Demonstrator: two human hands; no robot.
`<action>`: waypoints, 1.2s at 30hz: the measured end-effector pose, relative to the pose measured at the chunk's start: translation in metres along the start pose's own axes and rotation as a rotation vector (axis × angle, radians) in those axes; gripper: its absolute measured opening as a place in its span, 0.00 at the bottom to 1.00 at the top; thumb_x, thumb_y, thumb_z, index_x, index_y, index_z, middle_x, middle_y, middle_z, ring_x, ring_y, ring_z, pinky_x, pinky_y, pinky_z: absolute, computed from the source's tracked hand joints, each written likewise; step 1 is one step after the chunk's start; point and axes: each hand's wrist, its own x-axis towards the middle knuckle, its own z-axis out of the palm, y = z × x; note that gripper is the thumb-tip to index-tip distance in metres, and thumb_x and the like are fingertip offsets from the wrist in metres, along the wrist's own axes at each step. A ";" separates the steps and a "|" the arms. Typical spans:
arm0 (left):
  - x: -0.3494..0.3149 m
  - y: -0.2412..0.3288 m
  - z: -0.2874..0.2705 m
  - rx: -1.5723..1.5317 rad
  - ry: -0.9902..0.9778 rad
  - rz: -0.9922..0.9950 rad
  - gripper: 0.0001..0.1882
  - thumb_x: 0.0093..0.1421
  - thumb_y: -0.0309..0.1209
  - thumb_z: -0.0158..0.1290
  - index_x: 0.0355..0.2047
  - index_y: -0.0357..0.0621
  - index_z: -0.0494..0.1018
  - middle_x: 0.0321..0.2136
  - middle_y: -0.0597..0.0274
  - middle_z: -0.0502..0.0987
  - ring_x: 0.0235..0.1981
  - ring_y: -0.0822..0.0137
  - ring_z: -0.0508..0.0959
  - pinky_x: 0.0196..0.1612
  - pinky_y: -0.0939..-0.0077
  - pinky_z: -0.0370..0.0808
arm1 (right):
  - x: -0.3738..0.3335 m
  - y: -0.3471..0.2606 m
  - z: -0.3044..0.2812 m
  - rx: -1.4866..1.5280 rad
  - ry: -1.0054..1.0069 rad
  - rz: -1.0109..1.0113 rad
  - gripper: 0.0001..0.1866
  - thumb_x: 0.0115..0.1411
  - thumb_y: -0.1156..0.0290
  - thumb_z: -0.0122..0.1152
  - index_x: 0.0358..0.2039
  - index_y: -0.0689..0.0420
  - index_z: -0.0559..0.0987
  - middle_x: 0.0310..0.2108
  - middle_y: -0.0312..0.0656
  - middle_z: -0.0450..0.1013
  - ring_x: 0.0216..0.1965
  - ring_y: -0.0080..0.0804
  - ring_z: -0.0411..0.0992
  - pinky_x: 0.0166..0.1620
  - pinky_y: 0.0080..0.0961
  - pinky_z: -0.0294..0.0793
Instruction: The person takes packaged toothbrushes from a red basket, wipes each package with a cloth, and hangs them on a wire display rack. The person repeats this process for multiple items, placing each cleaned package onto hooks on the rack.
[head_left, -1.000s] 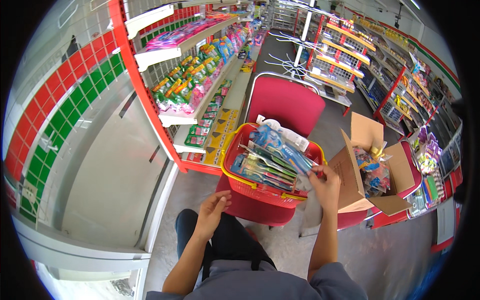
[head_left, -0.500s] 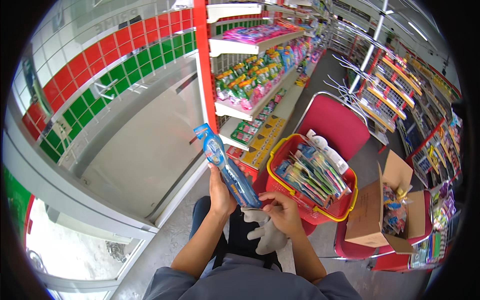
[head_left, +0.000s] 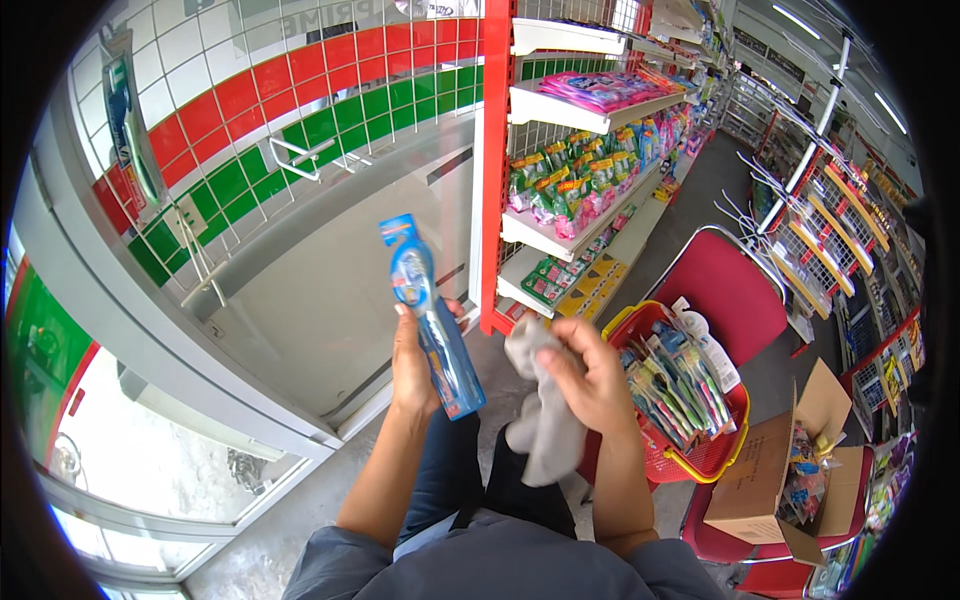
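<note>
From here I see the left hand (head_left: 412,368) holding a long, glossy blue toothbrush pack (head_left: 433,324); the right hand (head_left: 597,385) grips limp grey cloth (head_left: 552,425). Right of it stands a red plastic basket (head_left: 722,446).

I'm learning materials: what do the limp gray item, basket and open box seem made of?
Gray item: probably matte fabric; it droops in soft folds. Basket: likely plastic, slightly glossy, with slotted red walls. Open box: apparently matte cardboard; stiff folded flaps.

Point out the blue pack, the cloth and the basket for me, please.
Blue pack (head_left: 440,342): head view, on its middle.
Cloth (head_left: 553,425): head view, on its hanging part.
Basket (head_left: 657,460): head view, on its red wall.
</note>
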 end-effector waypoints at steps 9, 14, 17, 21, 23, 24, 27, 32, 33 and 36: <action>-0.016 -0.012 0.012 -0.017 0.015 0.015 0.25 0.73 0.48 0.34 0.49 0.39 0.72 0.40 0.60 0.79 0.37 0.71 0.80 0.43 0.74 0.78 | 0.033 0.006 0.069 -0.571 0.056 -0.326 0.28 0.64 0.67 0.56 0.64 0.54 0.65 0.38 0.46 0.76 0.38 0.41 0.71 0.41 0.36 0.74; -0.007 -0.006 0.000 -0.027 -0.002 0.027 0.27 0.73 0.49 0.35 0.46 0.37 0.72 0.36 0.60 0.79 0.35 0.72 0.79 0.39 0.77 0.77 | 0.014 0.019 0.073 -0.482 -0.081 -0.232 0.30 0.64 0.69 0.57 0.66 0.57 0.63 0.43 0.45 0.75 0.35 0.40 0.68 0.42 0.33 0.71; 0.001 -0.002 -0.003 -0.004 0.084 0.047 0.28 0.72 0.52 0.36 0.43 0.37 0.74 0.31 0.61 0.78 0.31 0.74 0.77 0.34 0.80 0.75 | -0.005 0.029 0.069 -0.515 -0.130 -0.228 0.30 0.63 0.69 0.57 0.65 0.57 0.63 0.41 0.44 0.76 0.34 0.40 0.67 0.41 0.33 0.71; 0.014 0.009 -0.009 0.071 0.055 0.136 0.29 0.71 0.54 0.36 0.43 0.39 0.73 0.31 0.62 0.77 0.32 0.72 0.76 0.38 0.78 0.76 | -0.026 0.032 0.059 -0.538 -0.275 -0.070 0.29 0.62 0.65 0.59 0.63 0.53 0.66 0.37 0.44 0.76 0.34 0.43 0.72 0.38 0.37 0.75; 0.015 0.009 -0.011 0.085 0.058 0.101 0.30 0.71 0.55 0.36 0.44 0.39 0.73 0.33 0.62 0.77 0.33 0.72 0.76 0.40 0.78 0.75 | -0.026 0.024 0.048 -0.504 -0.225 -0.077 0.25 0.62 0.66 0.60 0.60 0.54 0.71 0.36 0.42 0.77 0.35 0.41 0.73 0.38 0.36 0.75; 0.013 0.008 -0.011 0.101 0.047 0.083 0.30 0.71 0.55 0.37 0.44 0.39 0.73 0.33 0.62 0.77 0.33 0.72 0.76 0.40 0.78 0.75 | -0.020 0.020 0.047 -0.489 -0.139 -0.124 0.24 0.62 0.66 0.60 0.59 0.54 0.71 0.36 0.42 0.78 0.35 0.41 0.73 0.38 0.36 0.74; 0.002 -0.007 -0.002 0.078 0.022 -0.029 0.26 0.71 0.51 0.38 0.46 0.40 0.74 0.32 0.64 0.79 0.33 0.76 0.78 0.36 0.80 0.75 | 0.003 0.003 0.042 -0.397 0.043 -0.270 0.22 0.59 0.74 0.63 0.55 0.58 0.75 0.43 0.46 0.77 0.41 0.37 0.74 0.44 0.30 0.73; -0.016 -0.028 0.013 -0.001 -0.092 0.017 0.21 0.74 0.43 0.36 0.51 0.41 0.71 0.43 0.62 0.78 0.43 0.73 0.77 0.47 0.75 0.76 | 0.045 -0.002 0.061 -0.608 0.092 -0.529 0.21 0.57 0.75 0.61 0.53 0.53 0.77 0.44 0.40 0.77 0.40 0.39 0.72 0.43 0.30 0.72; -0.016 -0.028 0.012 -0.025 -0.090 0.038 0.22 0.73 0.44 0.37 0.51 0.41 0.71 0.43 0.62 0.78 0.44 0.72 0.77 0.47 0.75 0.75 | 0.044 0.001 0.069 -0.622 0.119 -0.563 0.20 0.58 0.74 0.60 0.53 0.52 0.77 0.42 0.39 0.76 0.39 0.40 0.71 0.42 0.31 0.72; -0.008 -0.017 0.000 -0.181 -0.104 -0.129 0.24 0.71 0.49 0.40 0.49 0.41 0.70 0.39 0.60 0.77 0.40 0.67 0.77 0.45 0.73 0.76 | 0.027 0.012 0.081 -0.681 0.084 -0.489 0.20 0.59 0.72 0.60 0.53 0.52 0.77 0.41 0.35 0.73 0.36 0.36 0.71 0.38 0.30 0.74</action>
